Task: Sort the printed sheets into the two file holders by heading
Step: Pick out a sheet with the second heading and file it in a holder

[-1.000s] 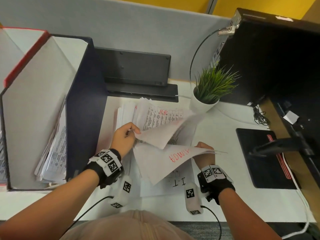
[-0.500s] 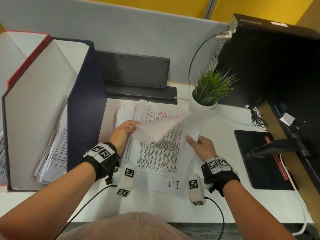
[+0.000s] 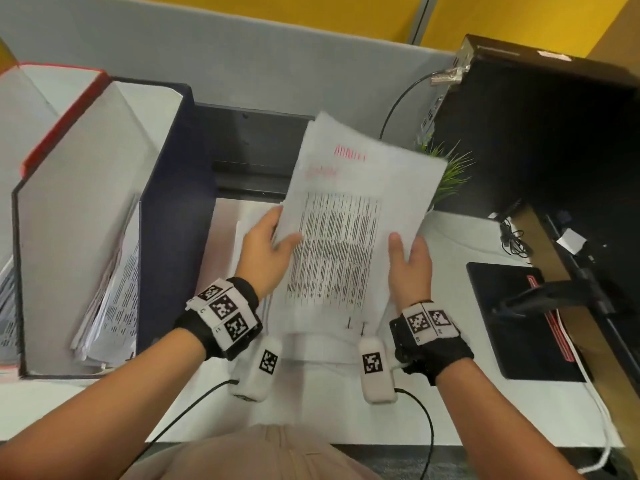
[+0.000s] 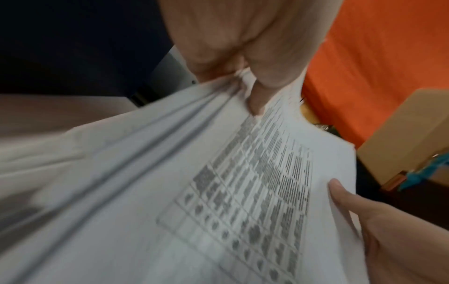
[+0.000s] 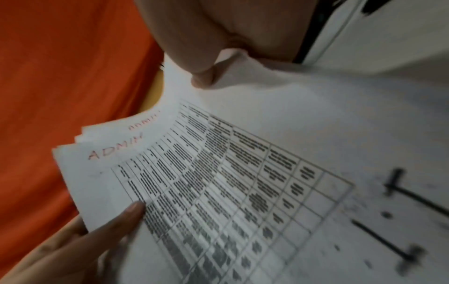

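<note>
Paper first: from the head view, the bundle of sheets is lifted off the table and tilted up toward the camera, with a red heading near its top edge that's too smeared to read from here. It looks light and floppy, so I'd say holding both long edges near the lower half is right, since a one-sided hold would likely let it sag and fan out. The left hand has its thumb on the front of the left edge, the right hand its thumb on the right edge, both wrists low and palms turned in. Two file holders stand at the left, the navy file holder already stuffed with paper, the red-edged file holder beyond it. More sheets lie flat on the table under the bundle. Left wrist view: thumb and fingers pinch several layers together, and the paper creases into ridges there, so it's soft stuff. Right wrist view: the right thumb presses the bundle's edge, the sheet corners are fanned a bit, and "ADMIN" is readable in red on the top ones. Loose sheets could slip apart if either hold relaxes, I reckon.
</note>
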A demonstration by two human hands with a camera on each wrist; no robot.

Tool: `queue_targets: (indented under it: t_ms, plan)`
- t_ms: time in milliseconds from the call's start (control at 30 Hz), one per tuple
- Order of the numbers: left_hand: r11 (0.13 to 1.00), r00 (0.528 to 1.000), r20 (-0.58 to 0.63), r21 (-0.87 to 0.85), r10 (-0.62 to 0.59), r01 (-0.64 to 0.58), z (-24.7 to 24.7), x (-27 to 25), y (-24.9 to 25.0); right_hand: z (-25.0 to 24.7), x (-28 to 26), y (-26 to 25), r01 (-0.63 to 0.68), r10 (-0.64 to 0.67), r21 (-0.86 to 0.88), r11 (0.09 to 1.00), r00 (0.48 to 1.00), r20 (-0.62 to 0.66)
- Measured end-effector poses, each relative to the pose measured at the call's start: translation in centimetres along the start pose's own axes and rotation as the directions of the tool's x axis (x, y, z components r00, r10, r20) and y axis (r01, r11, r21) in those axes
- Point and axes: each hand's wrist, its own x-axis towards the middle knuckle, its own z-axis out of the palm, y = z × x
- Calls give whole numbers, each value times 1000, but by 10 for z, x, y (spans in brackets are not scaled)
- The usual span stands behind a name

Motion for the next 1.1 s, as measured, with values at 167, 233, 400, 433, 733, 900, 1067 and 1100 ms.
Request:
queue_targets:
  t_ms: [167, 233, 400, 433, 733, 900, 1067, 1100]
  plan:
    - [975, 971, -198, -149, 136, -167, -5, 3, 34, 5, -3, -44, 217, -209, 228, 949, 976, -62]
    - [969, 970, -205, -183, 129, -168, -4, -2, 34, 8, -8, -46, 237, -232, 253, 938, 971, -49]
    - [988, 982, -178, -128, 67, -91, 4, -15, 23, 14, -22, -29, 111, -110, 264, 958, 994, -17]
    - [984, 981, -182, -148, 67, -95, 4, -16, 24, 14, -22, -29, 113, -109, 277, 954, 994, -29]
    - [977, 985, -167, -212, -47, 11, 6, -18, -4, 15, -36, -1, 45, -37, 255, 966, 999, -37]
    - [968, 961, -144, -120, -237, 221, 11, -32, -39, 26, -46, 22, -43, 48, 187, 981, 999, -21]
    - [989, 973, -178, -56, -145, 137, -10, -19, 1, 26, -30, -15, 45, -44, 163, 986, 999, -6]
    - [993, 977, -176, -28, -118, 115, -20, -15, 15, 25, -27, -23, 72, -76, 203, 977, 997, 13]
